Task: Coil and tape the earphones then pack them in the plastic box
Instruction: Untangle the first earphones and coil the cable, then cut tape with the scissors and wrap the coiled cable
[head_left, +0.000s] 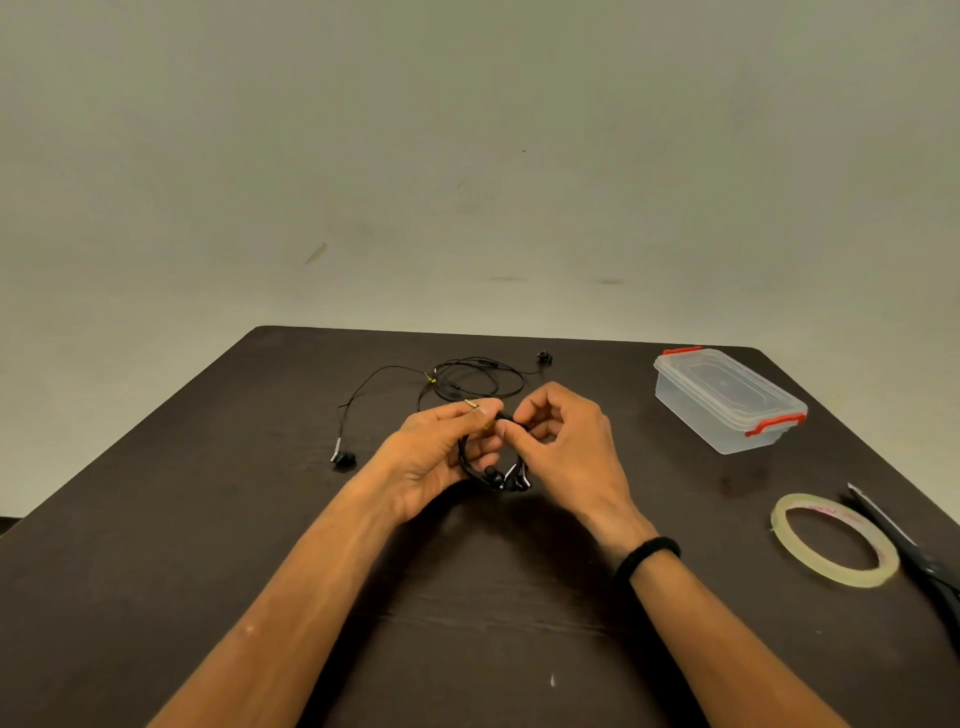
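Note:
A coiled pair of black earphones (501, 475) is held above the dark table between both hands, its earbuds hanging at the bottom of the coil. My left hand (439, 454) grips the coil's left side, the gold plug sticking out by the thumb. My right hand (563, 441) pinches the coil's top right. A second, loose pair of black earphones (470, 379) lies spread on the table behind my hands. The clear plastic box (727, 400) with red latches stands at the far right, lid on. A roll of clear tape (836, 540) lies flat at the near right.
Black scissors (914, 551) lie just right of the tape roll, near the table's right edge. The dark wooden table (208, 519) ends at a plain wall behind.

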